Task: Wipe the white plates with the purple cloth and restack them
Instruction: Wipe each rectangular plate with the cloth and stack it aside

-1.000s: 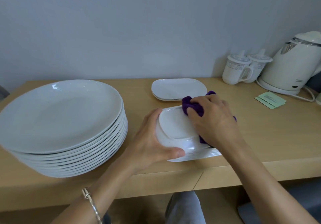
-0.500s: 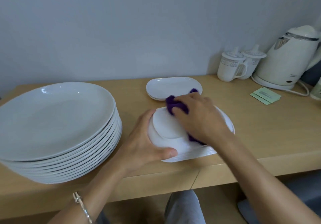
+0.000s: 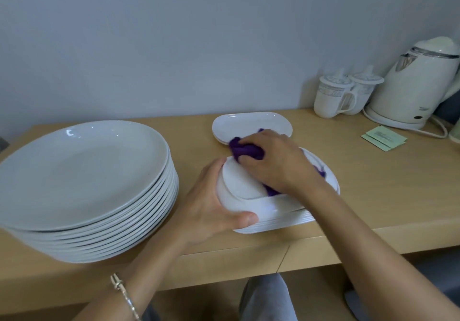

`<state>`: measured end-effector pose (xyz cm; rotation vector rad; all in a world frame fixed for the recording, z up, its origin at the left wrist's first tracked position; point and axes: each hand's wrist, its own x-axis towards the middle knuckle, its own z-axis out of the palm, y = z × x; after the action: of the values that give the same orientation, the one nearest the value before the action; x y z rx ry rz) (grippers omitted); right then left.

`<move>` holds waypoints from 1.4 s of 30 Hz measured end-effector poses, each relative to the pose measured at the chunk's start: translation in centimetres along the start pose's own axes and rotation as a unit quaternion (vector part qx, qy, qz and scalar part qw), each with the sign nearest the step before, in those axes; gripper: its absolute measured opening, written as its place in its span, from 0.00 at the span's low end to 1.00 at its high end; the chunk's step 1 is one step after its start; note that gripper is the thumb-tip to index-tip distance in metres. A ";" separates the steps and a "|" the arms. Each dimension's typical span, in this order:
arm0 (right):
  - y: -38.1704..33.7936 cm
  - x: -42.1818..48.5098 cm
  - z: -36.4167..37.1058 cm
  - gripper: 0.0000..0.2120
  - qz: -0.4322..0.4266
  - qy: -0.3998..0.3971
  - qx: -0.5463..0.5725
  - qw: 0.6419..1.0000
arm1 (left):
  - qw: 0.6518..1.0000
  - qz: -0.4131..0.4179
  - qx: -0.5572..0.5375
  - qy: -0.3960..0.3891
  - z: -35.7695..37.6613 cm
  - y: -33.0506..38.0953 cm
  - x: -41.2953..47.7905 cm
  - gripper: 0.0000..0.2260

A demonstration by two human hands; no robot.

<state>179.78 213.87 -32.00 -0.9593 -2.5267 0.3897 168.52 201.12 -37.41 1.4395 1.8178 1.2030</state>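
Observation:
My left hand [image 3: 211, 201] grips the left end of a small white oblong plate [image 3: 240, 183], turned bottom up and tilted over a stack of similar oblong plates [image 3: 286, 221] near the table's front edge. My right hand [image 3: 276, 161] grips the bunched purple cloth [image 3: 245, 150] and presses it against the far side of the held plate. Part of the cloth is hidden under my palm. Behind them a short pile of oblong plates [image 3: 251, 124] lies flat. A tall stack of large round white plates [image 3: 82, 171] fills the left side.
Two lidded white mugs [image 3: 346, 94] and a white electric kettle [image 3: 418, 84] with its cord stand at the back right by the wall. Green paper packets [image 3: 383, 137] lie in front of the kettle. The wooden table's front edge [image 3: 323, 251] is close to my knees.
The purple cloth and my right hand have slid left and away across the upturned plate. My left hand keeps its grip on the plate's left end.

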 end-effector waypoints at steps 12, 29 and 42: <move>-0.2 -5.7 -1.6 0.18 -0.199 -0.070 0.059 0.976 | 0.996 0.046 0.069 -0.007 -0.6 0.5 0.3 0.38; 5.1 -5.8 -4.2 0.12 -0.067 0.021 0.011 0.998 | 0.992 0.008 0.125 -0.026 -0.9 0.4 0.2 0.44; -0.2 -0.5 0.6 0.15 -0.010 0.023 -0.006 1.000 | 0.998 0.021 0.054 -0.018 -0.6 -0.1 0.4 0.44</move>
<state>179.69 213.26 -32.61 -0.9347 -2.4981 0.3435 167.82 201.31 -37.15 1.5553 1.8625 1.1074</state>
